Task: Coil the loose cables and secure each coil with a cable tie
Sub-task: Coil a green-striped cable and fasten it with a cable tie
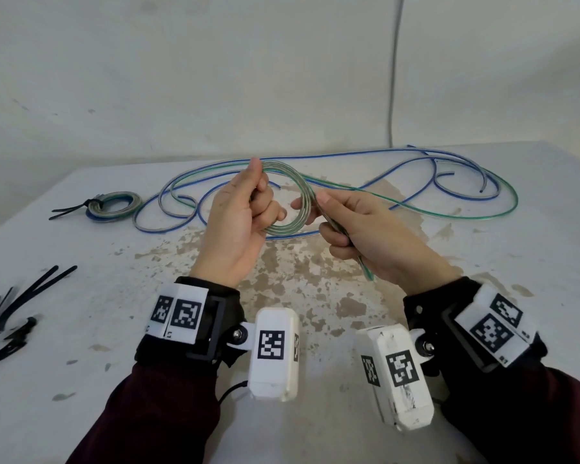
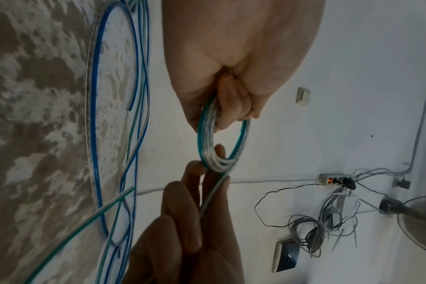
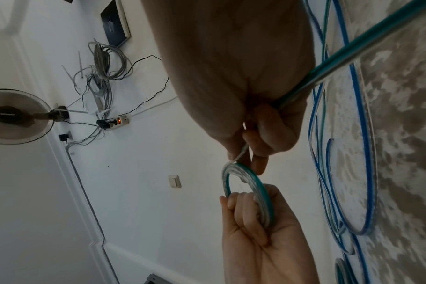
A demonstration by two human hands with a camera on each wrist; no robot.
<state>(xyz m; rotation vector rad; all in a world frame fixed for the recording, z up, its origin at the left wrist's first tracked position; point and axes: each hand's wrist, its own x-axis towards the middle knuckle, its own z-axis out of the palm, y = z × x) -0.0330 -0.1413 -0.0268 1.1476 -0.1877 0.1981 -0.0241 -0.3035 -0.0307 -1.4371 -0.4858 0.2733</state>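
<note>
My left hand (image 1: 238,212) grips the green cable coil (image 1: 293,202); my right hand (image 1: 355,226), at three o'clock, pinches the feeding strand—lay loops evenly, same size.

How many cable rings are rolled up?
2: a tied coil lying on the table at left, and a green coil held by the left hand.

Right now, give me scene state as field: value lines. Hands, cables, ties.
left hand: grips green coil
right hand: feeds green cable into the coil
blue cable: loose on table
finished coil: tied, far left
spare cable ties: near left edge
</note>
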